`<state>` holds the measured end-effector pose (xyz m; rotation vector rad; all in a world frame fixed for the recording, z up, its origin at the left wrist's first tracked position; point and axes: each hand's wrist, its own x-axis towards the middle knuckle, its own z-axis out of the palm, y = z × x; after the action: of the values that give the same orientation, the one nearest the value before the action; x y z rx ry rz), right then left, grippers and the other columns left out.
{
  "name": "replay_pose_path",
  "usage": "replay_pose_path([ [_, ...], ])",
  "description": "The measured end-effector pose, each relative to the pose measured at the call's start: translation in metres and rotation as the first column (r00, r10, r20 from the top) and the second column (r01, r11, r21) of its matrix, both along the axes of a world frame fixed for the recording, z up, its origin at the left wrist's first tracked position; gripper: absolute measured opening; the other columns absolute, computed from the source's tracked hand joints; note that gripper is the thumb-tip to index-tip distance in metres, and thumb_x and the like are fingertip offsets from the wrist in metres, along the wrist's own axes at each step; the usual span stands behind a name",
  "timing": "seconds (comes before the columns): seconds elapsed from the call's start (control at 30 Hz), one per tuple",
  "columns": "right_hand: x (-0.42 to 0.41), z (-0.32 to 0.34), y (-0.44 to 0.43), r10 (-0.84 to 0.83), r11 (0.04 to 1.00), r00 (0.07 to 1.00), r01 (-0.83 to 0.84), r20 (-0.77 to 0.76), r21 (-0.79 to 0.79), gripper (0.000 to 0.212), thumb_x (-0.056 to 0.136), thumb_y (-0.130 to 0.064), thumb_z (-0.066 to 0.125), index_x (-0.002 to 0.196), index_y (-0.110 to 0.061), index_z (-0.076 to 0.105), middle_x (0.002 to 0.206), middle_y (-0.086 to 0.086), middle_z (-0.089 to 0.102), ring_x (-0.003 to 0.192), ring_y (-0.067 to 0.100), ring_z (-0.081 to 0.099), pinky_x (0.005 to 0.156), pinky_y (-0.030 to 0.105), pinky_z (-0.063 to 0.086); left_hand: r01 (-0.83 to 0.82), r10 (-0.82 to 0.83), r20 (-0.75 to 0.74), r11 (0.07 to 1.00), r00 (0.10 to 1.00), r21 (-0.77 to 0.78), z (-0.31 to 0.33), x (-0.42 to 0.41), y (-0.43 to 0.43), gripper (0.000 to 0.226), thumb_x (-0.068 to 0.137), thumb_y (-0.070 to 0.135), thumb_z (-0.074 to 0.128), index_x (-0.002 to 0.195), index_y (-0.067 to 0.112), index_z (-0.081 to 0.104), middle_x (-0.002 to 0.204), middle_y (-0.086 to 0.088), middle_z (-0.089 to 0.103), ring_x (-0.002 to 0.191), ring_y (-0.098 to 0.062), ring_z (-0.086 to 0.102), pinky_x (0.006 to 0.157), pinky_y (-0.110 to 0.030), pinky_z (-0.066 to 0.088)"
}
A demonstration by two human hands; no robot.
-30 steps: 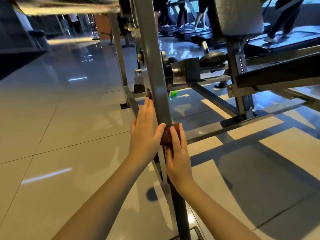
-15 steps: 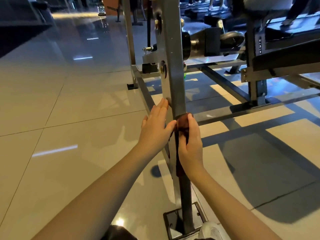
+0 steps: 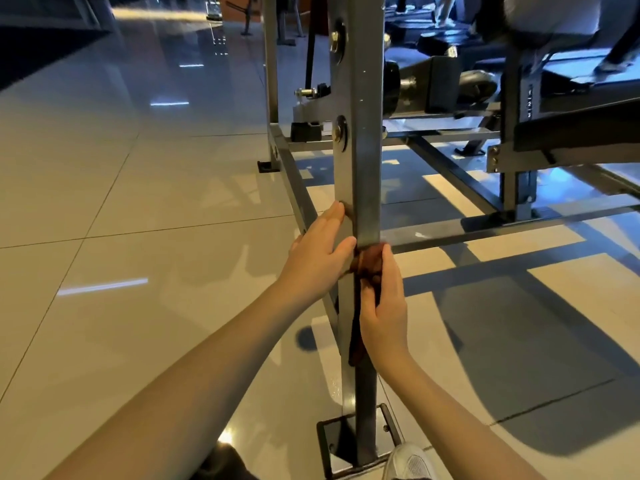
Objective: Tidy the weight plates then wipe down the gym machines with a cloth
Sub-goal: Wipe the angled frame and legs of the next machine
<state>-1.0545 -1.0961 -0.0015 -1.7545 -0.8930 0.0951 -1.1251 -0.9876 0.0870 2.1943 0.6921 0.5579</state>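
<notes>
A grey steel upright post [image 3: 363, 140] of a gym machine rises in front of me from a bolted foot plate [image 3: 346, 448]. My right hand [image 3: 384, 306] presses a dark red-brown cloth [image 3: 369, 263] against the post, fingers curled round it; a tail of the cloth hangs down beside the post. My left hand [image 3: 317, 252] rests flat on the post's left face, fingers straight and thumb touching the cloth. A black weight plate [image 3: 391, 90] sits on the machine's arm behind the post.
The machine's floor rails [image 3: 485, 230] and a bench frame [image 3: 519, 174] spread to the right. Glossy tiled floor [image 3: 138, 202] lies to the left. My white shoe [image 3: 410, 464] stands by the foot plate. People's legs on treadmills [image 3: 446, 12] show far behind.
Both hands have slid down the post with the cloth. My view has tilted down, bringing the foot plate and my shoe into sight.
</notes>
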Motion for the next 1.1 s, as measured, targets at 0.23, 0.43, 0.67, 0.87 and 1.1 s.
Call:
replay_pose_path([
  [0.23,0.014,0.024,0.003,0.087,0.996,0.996,-0.087,-0.015,-0.005,0.048,0.101,-0.012,0.045,0.144,-0.030,0.037,0.129,-0.009,0.055,0.116,-0.003,0.051,0.098,0.012,0.044,-0.023,0.025,0.055,0.999,0.998,-0.039,0.002,0.002,-0.010,0.054,0.101,0.028,0.046,0.151,0.026,0.024,0.156,0.010,0.027,0.138,-0.007,0.030,0.115,-0.033,0.027],
  [0.43,0.016,0.026,0.012,0.074,0.992,0.995,-0.067,-0.063,0.105,0.058,0.099,-0.006,0.048,0.146,-0.036,0.030,0.136,-0.012,0.051,0.121,-0.007,0.047,0.102,0.014,0.041,-0.056,0.048,0.190,0.998,0.981,0.036,0.009,0.014,0.002,0.045,0.102,0.024,0.043,0.146,0.026,0.032,0.143,0.018,0.035,0.107,0.028,0.033,0.089,0.005,0.024],
  [0.67,0.025,0.022,0.010,0.179,0.980,0.980,-0.170,-0.089,0.108,0.056,0.095,-0.021,0.043,0.149,-0.029,0.033,0.142,-0.004,0.049,0.131,0.008,0.045,0.109,0.035,0.043,-0.133,0.129,0.295,0.991,0.947,-0.006,0.008,0.021,0.011,0.042,0.105,0.028,0.035,0.146,0.025,0.038,0.143,0.013,0.044,0.128,0.009,0.037,0.109,-0.019,0.033],
  [0.87,0.042,0.067,0.051,0.134,0.967,0.991,-0.136,0.024,0.215,0.054,0.097,-0.022,0.043,0.150,-0.023,0.033,0.143,0.002,0.049,0.131,0.014,0.047,0.106,0.033,0.045,-0.082,0.075,0.291,0.997,0.954,0.013,0.012,0.017,0.016,0.044,0.105,0.034,0.025,0.145,0.026,0.041,0.139,0.017,0.047,0.126,0.014,0.038,0.097,0.000,0.028],
  [1.1,0.031,0.057,0.041,0.186,0.975,0.979,-0.194,0.087,0.105,0.056,0.098,-0.048,0.032,0.150,-0.048,0.011,0.158,-0.003,0.024,0.139,0.011,0.035,0.104,0.008,0.032,-0.063,0.077,0.266,0.996,0.961,-0.060,0.019,0.015,0.011,0.046,0.103,0.042,0.026,0.146,0.030,0.038,0.143,0.017,0.044,0.129,0.010,0.036,0.103,-0.004,0.028],
])
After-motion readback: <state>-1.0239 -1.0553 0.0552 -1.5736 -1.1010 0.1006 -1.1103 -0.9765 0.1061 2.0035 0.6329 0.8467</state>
